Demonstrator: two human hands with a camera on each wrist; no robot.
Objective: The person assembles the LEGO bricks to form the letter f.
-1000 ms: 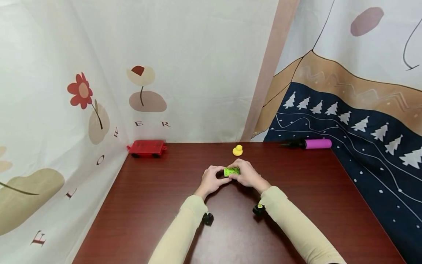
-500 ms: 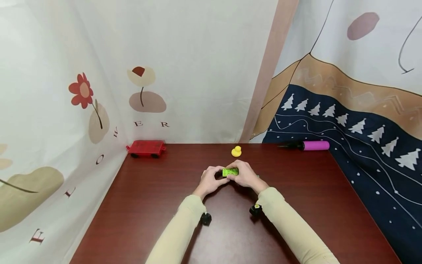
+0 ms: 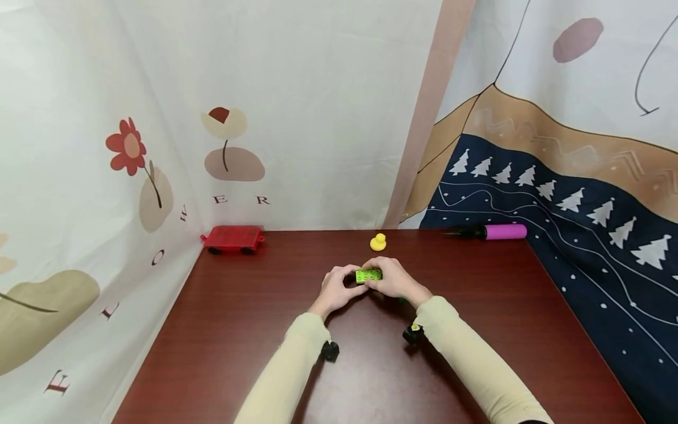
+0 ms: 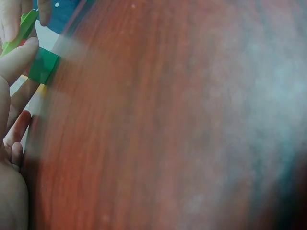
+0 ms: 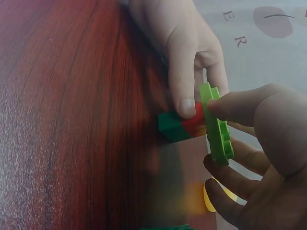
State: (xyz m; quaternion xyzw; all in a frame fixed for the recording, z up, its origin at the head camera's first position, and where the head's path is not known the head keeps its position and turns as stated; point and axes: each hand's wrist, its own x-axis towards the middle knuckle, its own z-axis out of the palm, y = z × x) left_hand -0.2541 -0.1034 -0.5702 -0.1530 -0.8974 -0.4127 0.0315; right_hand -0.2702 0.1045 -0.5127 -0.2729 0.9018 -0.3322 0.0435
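Observation:
My right hand [image 3: 394, 280] pinches a light green studded toy brick [image 5: 218, 129] between thumb and fingers. Just below it, a red toy brick [image 5: 194, 122] and a dark green one [image 5: 172, 127] sit together, low over the table. My left hand [image 3: 335, 290] holds these lower bricks, its thumb on the red one in the right wrist view. In the left wrist view the light green brick [image 4: 23, 31] tilts above the dark green brick [image 4: 44, 65]. From the head, the light green brick [image 3: 368, 275] mostly covers the pieces under it.
Behind the hands sits a yellow rubber duck [image 3: 378, 242]. A red toy wagon [image 3: 233, 239] stands at the table's back left, and a purple-handled pump [image 3: 503, 232] lies at the back right. Another green piece [image 5: 168, 228] lies near my right wrist. Printed curtains border the brown table [image 3: 238, 330].
The head view has drifted slightly, shifting the scene left. Both hands keep their hold on the bricks, and a green piece shows beside my right wrist.

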